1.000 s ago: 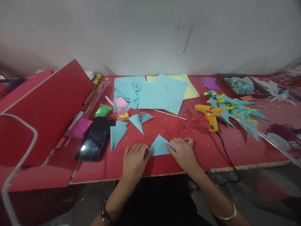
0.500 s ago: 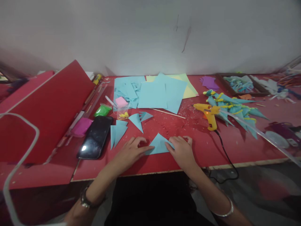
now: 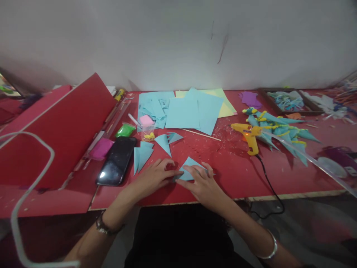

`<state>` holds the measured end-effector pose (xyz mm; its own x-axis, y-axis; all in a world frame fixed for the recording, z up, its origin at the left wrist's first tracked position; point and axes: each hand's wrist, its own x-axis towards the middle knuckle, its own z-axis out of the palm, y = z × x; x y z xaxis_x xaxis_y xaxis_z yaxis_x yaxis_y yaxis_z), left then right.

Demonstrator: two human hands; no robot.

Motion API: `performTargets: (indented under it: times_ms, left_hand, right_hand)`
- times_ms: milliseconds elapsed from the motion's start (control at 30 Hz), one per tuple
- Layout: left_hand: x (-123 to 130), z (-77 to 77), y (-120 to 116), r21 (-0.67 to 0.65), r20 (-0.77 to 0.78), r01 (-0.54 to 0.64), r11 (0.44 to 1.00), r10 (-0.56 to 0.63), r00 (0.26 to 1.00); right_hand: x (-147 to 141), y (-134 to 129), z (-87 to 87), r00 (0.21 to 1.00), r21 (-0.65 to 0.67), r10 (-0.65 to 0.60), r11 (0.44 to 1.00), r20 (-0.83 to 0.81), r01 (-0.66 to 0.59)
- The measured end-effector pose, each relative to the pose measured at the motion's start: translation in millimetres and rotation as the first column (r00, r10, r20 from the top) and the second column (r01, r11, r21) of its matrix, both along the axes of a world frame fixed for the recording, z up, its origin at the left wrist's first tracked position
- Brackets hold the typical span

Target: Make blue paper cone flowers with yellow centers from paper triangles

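A folded piece of light blue paper (image 3: 190, 162) lies near the front edge of the red table, its point facing away from me. My left hand (image 3: 157, 178) holds its left corner, with the index finger stretched along it and the thumb tucked low. Across the paper's front and right side reaches my right hand (image 3: 205, 186), its thumb and fingers pressing the paper close to my left fingertips. The right hand hides part of the paper. Just beyond my left hand are folded blue triangles (image 3: 143, 155) and more cut blue pieces (image 3: 164, 143).
A black phone (image 3: 117, 160) lies left, beside pink (image 3: 102, 149) and green packets (image 3: 125, 130). Blue sheets (image 3: 182, 113) lie at the back. A yellow glue gun (image 3: 251, 137) with a black cord stands right, near blue paper cones (image 3: 279, 128). A red board (image 3: 61, 141) leans at left.
My right hand has moved left across the paper, its thumb now by my left fingertips. The paper's left corner looks folded in. My left hand has barely moved.
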<state>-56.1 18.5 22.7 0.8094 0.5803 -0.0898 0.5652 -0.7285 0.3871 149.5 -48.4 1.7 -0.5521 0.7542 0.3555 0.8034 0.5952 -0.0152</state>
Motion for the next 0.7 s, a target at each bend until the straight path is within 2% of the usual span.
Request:
performTargets:
  times_ms: [133, 333, 700]
  left_hand:
    - [0.0, -0.6, 1.7, 0.005, -0.002, 0.012, 1.000, -0.012, 1.000]
    - [-0.6, 0.8, 1.3, 0.014, 0.006, 0.018, 1.000, -0.018, 1.000]
    - [0.1, 5.7, 1.6, -0.075, -0.030, 0.002, 0.997, -0.005, 1.000]
  right_hand:
    - [-2.7, -2.4, 0.8, 0.999, -0.065, 0.030, 0.998, 0.035, -0.028]
    - [6.4, -2.2, -0.3, 0.999, -0.141, 0.018, 0.990, -0.044, -0.024]
    - [45.3, -15.8, 2.3, 0.981, -0.180, -0.153, 0.975, -0.119, 0.130]
